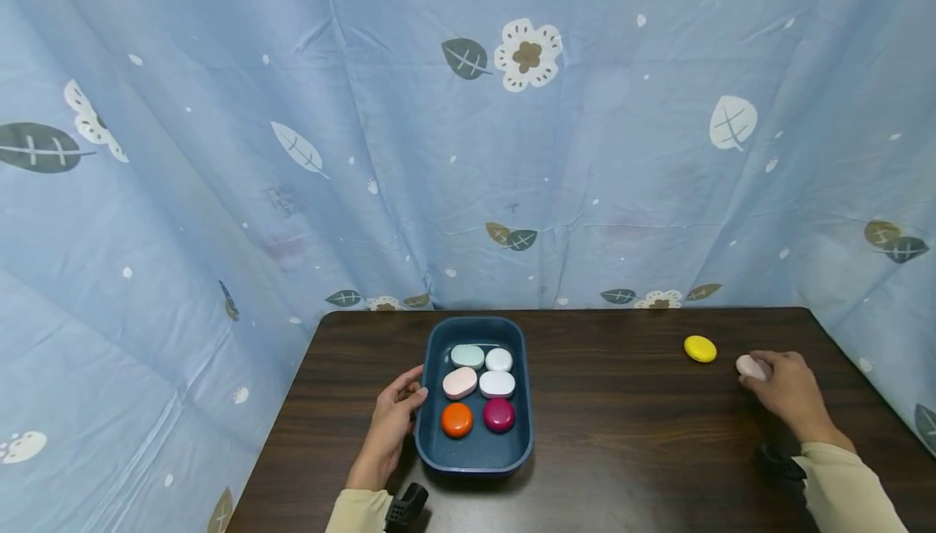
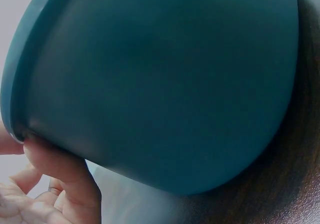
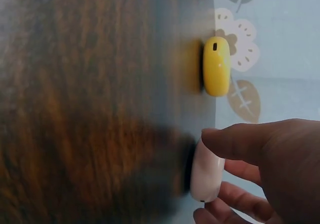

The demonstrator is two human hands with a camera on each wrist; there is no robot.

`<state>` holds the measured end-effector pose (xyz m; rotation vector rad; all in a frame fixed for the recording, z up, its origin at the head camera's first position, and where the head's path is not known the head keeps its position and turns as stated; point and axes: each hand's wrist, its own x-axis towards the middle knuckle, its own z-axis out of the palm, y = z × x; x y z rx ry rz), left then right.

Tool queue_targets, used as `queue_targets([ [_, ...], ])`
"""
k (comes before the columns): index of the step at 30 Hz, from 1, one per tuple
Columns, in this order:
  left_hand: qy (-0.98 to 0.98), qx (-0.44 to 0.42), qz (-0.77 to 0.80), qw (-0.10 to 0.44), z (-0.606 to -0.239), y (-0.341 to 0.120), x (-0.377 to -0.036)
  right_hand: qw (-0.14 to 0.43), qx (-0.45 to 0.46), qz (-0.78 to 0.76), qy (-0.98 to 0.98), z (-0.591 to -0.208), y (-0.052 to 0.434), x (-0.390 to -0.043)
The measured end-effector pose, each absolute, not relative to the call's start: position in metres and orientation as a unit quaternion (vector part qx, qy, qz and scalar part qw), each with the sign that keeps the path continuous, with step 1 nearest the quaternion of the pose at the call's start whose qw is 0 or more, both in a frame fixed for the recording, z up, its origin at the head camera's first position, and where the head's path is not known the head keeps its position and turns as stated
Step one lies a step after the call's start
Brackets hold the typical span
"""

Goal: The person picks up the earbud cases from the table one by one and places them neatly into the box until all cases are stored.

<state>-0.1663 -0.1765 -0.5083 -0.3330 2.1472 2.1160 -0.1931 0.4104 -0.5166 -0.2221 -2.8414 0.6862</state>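
At the left long side of a dark blue tray point(image 1: 475, 458), my left hand point(image 1: 391, 423) grips the rim between thumb and fingers. Inside the tray lie several smooth rounded pieces: a pale green one point(image 1: 467, 357), a pink oval point(image 1: 460, 383), two white ones, an orange one point(image 1: 457, 420) and a magenta one point(image 1: 499, 415). Far to the right, my right hand point(image 1: 790, 391) pinches a pale pink rounded case point(image 3: 206, 174) between thumb and fingers, low over the table. In the left wrist view, the tray's outer wall point(image 2: 165, 84) fills most of the picture.
A yellow rounded case point(image 1: 700, 348) with a small dark slot lies on the table, left of and behind the right hand. The dark wooden table point(image 1: 607, 411) meets a blue patterned curtain point(image 1: 621, 151) at its back edge.
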Motion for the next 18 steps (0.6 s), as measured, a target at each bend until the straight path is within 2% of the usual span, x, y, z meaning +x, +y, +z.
queue_targets([
  [11,0.706,-0.109,0.698,0.051,-0.507,-0.176,-0.166,0.046,-0.094,0.241,-0.965,-0.505,0.408,-0.192],
  [14,0.706,-0.113,0.697,0.054,-0.506,-0.176,-0.166,0.052,-0.091,0.243,-0.964,-0.501,0.402,-0.188],
  [18,0.707,-0.114,0.696,0.055,-0.506,-0.176,-0.166,0.09,-0.073,0.248,-0.962,-0.492,0.383,-0.183],
])
